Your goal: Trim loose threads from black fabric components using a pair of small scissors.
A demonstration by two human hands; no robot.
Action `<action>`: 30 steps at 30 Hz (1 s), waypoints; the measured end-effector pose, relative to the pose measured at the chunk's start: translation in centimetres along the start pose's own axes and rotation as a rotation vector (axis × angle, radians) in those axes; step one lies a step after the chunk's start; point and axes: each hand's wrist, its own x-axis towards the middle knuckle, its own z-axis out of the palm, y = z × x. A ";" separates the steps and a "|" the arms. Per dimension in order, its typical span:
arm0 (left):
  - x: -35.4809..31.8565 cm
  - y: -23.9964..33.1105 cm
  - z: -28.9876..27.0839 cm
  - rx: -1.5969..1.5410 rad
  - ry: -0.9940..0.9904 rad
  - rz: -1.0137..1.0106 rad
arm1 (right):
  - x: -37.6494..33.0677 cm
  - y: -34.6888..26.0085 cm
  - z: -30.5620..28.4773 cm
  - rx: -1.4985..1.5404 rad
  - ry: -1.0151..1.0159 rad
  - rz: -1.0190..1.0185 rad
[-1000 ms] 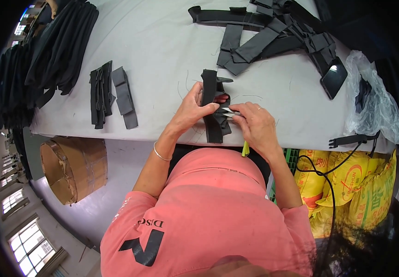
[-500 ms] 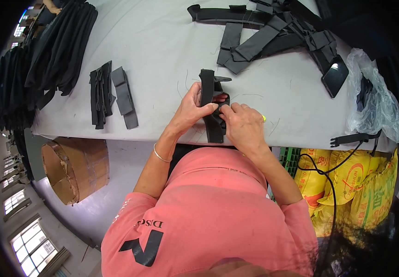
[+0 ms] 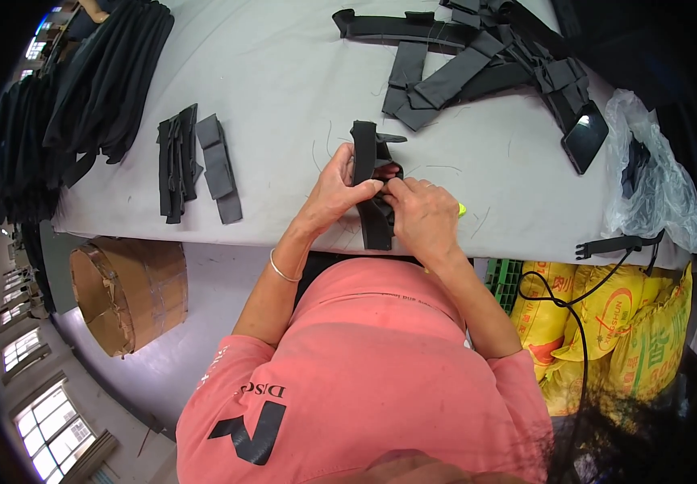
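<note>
A grey desk carries folded black pieces, a heap of straps, a phone and a plastic bag, contents unclear.

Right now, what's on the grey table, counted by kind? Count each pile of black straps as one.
Strap held in both hands: 1
Piles of black straps: 4, far left, two small stacks, top right heap
Phone: 1
Clear plastic bag: 1
Total: 7
</note>
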 end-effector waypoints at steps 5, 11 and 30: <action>-0.7 0.3 -2.4 -0.186 0.027 -0.016 | 0.3 1.8 -2.4 0.382 -0.074 0.115; -2.8 2.7 -7.0 -0.276 -0.039 -0.134 | 0.4 6.0 -4.3 0.576 0.102 0.374; -5.3 8.7 -12.0 0.419 0.490 0.091 | 0.0 7.2 -1.4 0.438 0.272 0.315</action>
